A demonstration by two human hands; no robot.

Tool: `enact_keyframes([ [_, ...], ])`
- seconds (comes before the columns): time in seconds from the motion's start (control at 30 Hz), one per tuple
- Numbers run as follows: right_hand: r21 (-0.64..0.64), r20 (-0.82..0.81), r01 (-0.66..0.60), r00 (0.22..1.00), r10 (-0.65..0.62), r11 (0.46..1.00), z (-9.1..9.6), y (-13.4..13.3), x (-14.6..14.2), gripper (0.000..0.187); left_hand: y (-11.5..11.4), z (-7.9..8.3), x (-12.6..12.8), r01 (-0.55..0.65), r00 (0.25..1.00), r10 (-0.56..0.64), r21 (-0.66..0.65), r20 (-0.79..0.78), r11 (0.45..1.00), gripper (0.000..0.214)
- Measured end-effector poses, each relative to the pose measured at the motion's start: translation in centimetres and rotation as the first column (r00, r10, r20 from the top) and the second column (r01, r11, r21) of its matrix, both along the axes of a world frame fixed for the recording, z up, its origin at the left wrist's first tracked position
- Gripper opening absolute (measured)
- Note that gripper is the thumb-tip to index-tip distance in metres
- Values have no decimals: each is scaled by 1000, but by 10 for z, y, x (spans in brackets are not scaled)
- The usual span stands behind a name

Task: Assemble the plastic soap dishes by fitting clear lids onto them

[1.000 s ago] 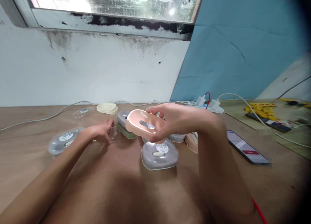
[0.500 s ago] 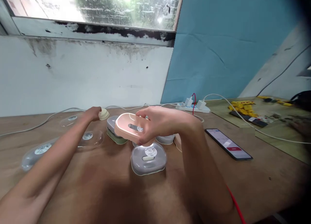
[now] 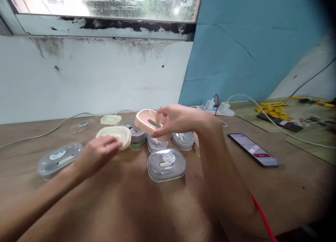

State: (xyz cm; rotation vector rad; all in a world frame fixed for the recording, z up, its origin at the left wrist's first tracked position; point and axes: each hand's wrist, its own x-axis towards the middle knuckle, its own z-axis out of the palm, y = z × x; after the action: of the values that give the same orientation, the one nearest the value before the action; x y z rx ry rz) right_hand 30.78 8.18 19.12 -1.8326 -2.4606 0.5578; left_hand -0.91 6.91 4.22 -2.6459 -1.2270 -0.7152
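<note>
My right hand (image 3: 181, 121) grips a pink oval soap-box tray (image 3: 148, 122) and holds it tilted above the table. A cream oval tray (image 3: 115, 134) is lifted off the table in my left hand (image 3: 96, 154), left of the pink one. Below the pink tray sit two clear grey lidded boxes, one behind (image 3: 155, 144) and one in front (image 3: 166, 164), each with a round sticker. A grey box stacked on a green tray (image 3: 135, 136) stands between my two hands.
The wooden table (image 3: 275, 193) holds another cream tray (image 3: 111, 120), a clear lid (image 3: 82, 125), a grey lidded box (image 3: 60, 158) at left and a clear box (image 3: 183, 140) by my right wrist. A phone (image 3: 253, 150), a power strip (image 3: 219, 111) with chargers and yellow blocks (image 3: 274, 110) lie to the right.
My left hand reached back to the cream trays, picked one up and brought it forward. The right hand kept the pink tray raised and tilted it slightly.
</note>
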Motion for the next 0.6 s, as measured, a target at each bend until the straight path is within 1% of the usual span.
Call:
enact_keyframes([
  [0.03, 12, -12, -23, 1000, 23, 1000, -1, -1, -5, 46, -19, -11, 5, 125, 991, -122, 48, -57, 991, 28],
  [0.07, 16, -26, -63, 998, 63, 998, -3, -3, -10, 46, -34, -22, 10, 195, 979, -188, 94, -81, 976, 30],
  [0.1, 13, -38, -112, 993, 113, 994, -7, -4, -17, 47, -45, -32, 15, 252, 966, -243, 103, -89, 962, 26],
  [0.13, 2, -43, -168, 985, 168, 986, -11, -6, -25, 48, -53, -42, 20, 286, 958, -281, 114, -60, 951, 24],
  [0.2, -29, -38, -284, 958, 283, 958, -24, -6, -40, 50, -59, -55, 26, 284, 957, -288, 124, 21, 951, 24],
  [0.27, -51, -30, -381, 925, 380, 923, -38, -4, -54, 50, -59, -60, 26, 252, 962, -264, 157, 67, 955, 27],
  [0.33, -52, -37, -439, 898, 438, 897, -50, 0, -63, 53, -60, -58, 20, 268, 958, -284, 223, 39, 937, 29],
  [0.37, -45, -42, -447, 894, 445, 893, -55, 2, -66, 56, -61, -55, 15, 290, 952, -305, 264, 17, 920, 28],
  [0.43, -33, -35, -437, 899, 436, 899, -62, 4, -69, 58, -63, -50, 2, 315, 941, -337, 328, 11, 890, 17],
  [0.47, -35, -20, -430, 903, 429, 902, -64, 4, -71, 57, -64, -47, -4, 290, 944, -325, 339, 51, 895, 13],
  [0.5, -40, 1, -426, 904, 427, 904, -66, 3, -73, 55, -63, -46, -11, 233, 951, -285, 334, 116, 913, 15],
  [0.53, -49, 22, -431, 901, 433, 901, -68, 2, -76, 52, -62, -45, -16, 154, 957, -219, 307, 189, 939, 18],
  [0.6, -68, 53, -472, 878, 476, 879, -73, -2, -84, 47, -57, -45, -24, -25, 951, -39, 201, 306, 979, 17],
])
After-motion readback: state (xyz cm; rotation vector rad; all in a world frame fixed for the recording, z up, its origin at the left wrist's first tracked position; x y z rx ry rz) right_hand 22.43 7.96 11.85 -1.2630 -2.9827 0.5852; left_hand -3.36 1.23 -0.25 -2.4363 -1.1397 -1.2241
